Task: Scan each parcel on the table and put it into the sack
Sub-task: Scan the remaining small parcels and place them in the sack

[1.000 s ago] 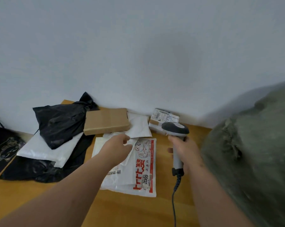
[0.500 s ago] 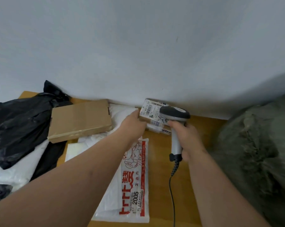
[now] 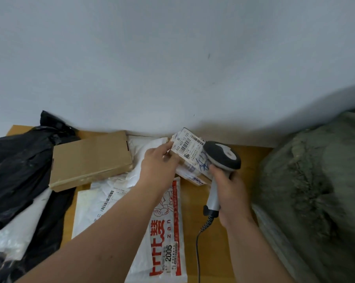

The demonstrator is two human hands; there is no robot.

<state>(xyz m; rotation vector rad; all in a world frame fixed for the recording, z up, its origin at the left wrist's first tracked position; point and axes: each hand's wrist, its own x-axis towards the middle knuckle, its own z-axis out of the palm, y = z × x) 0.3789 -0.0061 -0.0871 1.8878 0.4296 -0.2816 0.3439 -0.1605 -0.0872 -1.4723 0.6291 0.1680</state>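
Since half a second ago, the small labelled parcel has tipped up off the table, its label now facing the camera. At its left edge the left hand pinches it, fingers curled round the corner. Just right, touching the parcel, the right hand grips the scanner, with the green sack beyond.

We see a plain pale grey-white wall with a few small dark marks filling the upper view, a wooden table butted against it, under soft even light.
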